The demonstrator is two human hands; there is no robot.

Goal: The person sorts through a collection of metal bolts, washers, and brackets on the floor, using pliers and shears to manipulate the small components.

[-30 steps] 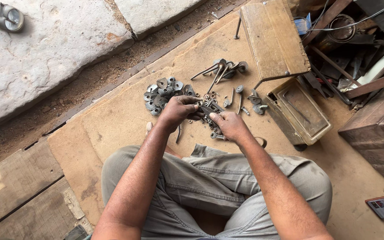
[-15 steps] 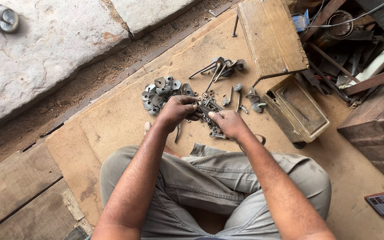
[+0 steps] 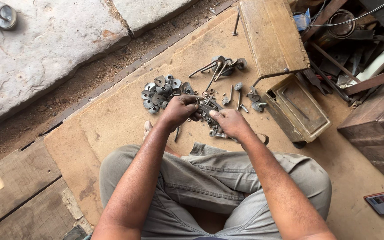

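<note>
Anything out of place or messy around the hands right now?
Nothing looks spilled or broken. The left hand and right hand meet over a small metal part, with loose washers and bolts scattered on the board. The wooden box sits tilted, its tray lying open beside it.

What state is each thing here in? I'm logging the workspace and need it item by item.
left hand: closed around small metal parts, over the pile's middle
right hand: fingers pinching a small metal piece
metal discs: heaped loose on the board
long-stemmed parts: lying flat, bunched together
wooden box lid: swung open
metal box: open, inside looks bare
bolt: lying alone beside the lid
</note>
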